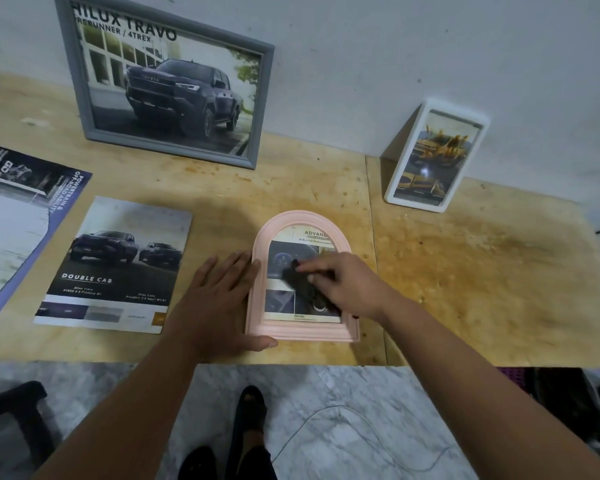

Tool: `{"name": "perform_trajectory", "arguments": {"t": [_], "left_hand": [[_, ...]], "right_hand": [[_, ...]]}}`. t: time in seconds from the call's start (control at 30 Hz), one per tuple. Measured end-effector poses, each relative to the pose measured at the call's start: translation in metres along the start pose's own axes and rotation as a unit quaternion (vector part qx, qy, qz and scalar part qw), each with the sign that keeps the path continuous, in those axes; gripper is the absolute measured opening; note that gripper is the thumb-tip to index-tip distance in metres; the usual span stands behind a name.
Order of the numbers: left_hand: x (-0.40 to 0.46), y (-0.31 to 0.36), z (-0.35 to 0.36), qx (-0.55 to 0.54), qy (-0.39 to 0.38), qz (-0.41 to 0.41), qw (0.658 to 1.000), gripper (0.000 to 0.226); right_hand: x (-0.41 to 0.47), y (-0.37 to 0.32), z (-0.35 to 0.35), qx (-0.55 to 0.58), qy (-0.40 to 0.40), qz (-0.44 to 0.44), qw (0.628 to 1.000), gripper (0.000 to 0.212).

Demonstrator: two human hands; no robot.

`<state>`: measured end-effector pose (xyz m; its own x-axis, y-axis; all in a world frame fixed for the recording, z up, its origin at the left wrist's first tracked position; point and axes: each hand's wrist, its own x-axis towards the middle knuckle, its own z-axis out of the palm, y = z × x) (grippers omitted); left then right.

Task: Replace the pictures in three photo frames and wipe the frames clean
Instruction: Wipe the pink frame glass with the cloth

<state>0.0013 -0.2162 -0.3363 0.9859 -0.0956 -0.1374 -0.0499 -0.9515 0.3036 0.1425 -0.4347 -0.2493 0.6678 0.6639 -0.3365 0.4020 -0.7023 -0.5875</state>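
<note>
A pink arched frame (302,277) is laid flat near the front edge of the wooden worktop (482,271); its left side is steadied by the left hand (219,299), whose fingers are spread straight; a dark cloth (300,284) is gripped by the curled fingers of the right hand (347,284) and pressed on the glass; a grey frame (163,84) and a white frame (433,154) are leaned against the wall; a brochure (115,265) is laid just left.

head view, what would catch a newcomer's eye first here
The pink frame lying flat near the table's front edge draws the eye: the right hand wipes its glass with a dark cloth while the left hand rests flat against its left side. Behind, a grey frame with a dark pickup leans on the wall at back left, and a white frame stands at back right.
</note>
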Motion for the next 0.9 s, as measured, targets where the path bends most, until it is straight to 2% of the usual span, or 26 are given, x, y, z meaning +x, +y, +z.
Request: {"name": "perform_trajectory", "arguments": {"t": [0.07, 0.1, 0.17, 0.23, 0.3, 0.43, 0.63, 0.73, 0.83, 0.9], "left_hand": [[0.000, -0.001, 0.000, 0.002, -0.002, 0.000, 1.000, 0.139], [0.000, -0.001, 0.000, 0.001, -0.001, 0.001, 1.000, 0.139], [0.001, -0.001, 0.000, 0.001, 0.000, 0.003, 1.000, 0.139], [0.001, -0.002, 0.001, -0.001, 0.003, 0.004, 1.000, 0.139], [0.000, -0.002, 0.002, -0.003, 0.003, 0.004, 1.000, 0.139], [0.000, -0.001, 0.001, 0.001, 0.005, 0.003, 1.000, 0.139], [0.000, 0.000, 0.001, -0.009, 0.013, 0.001, 1.000, 0.138], [0.000, 0.000, 0.002, -0.010, 0.015, -0.001, 1.000, 0.137], [-0.001, 0.000, 0.002, -0.011, 0.016, -0.003, 1.000, 0.137], [-0.001, 0.000, 0.001, -0.019, 0.018, -0.004, 1.000, 0.137]], "right_hand": [[0.008, 0.013, -0.018, 0.010, 0.113, 0.044, 0.993, 0.031], [0.012, 0.020, -0.023, -0.020, 0.153, 0.052, 0.987, 0.032], [0.017, 0.033, -0.023, -0.114, 0.178, 0.046, 0.976, 0.033], [0.018, 0.042, -0.012, -0.203, 0.147, 0.024, 0.968, 0.034], [0.014, 0.048, 0.004, -0.244, 0.124, 0.003, 0.962, 0.033], [0.003, 0.043, 0.015, -0.233, 0.137, 0.001, 0.963, 0.031], [-0.029, 0.032, 0.026, -0.237, 0.095, -0.010, 0.967, 0.033], [-0.043, 0.032, 0.025, -0.173, 0.036, -0.005, 0.984, 0.033], [-0.040, 0.026, -0.001, -0.027, -0.021, 0.049, 0.998, 0.030], [-0.026, 0.023, -0.019, -0.014, 0.022, 0.067, 0.997, 0.030]]}}
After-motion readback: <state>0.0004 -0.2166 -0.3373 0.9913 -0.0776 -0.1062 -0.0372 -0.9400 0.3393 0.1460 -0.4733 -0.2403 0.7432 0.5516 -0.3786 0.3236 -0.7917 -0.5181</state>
